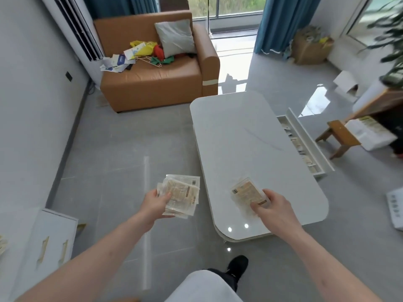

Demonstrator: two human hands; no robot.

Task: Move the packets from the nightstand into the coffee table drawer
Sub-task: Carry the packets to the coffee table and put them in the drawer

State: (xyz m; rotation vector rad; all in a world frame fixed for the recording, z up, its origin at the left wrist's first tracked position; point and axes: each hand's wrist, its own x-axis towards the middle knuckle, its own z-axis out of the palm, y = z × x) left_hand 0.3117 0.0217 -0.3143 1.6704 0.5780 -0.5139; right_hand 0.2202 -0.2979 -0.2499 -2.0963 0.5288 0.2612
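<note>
My left hand [155, 203] grips a fanned stack of clear packets [182, 194] with beige contents, held over the floor left of the coffee table. My right hand [273, 205] holds a smaller bunch of packets [246, 191] above the near end of the white coffee table [246, 136]. The table's drawer [305, 140] is pulled out on its far right side, and several packets lie inside it. The white nightstand [50, 238] with gold handles stands at the lower left, with a few packets showing at the frame's left edge.
A tan sofa [157, 79] with a grey cushion and scattered clutter stands beyond the table. A small wooden stool [340, 136] carrying a white package is at the right. My black shoe [237, 267] steps on the grey tiled floor near the table's corner.
</note>
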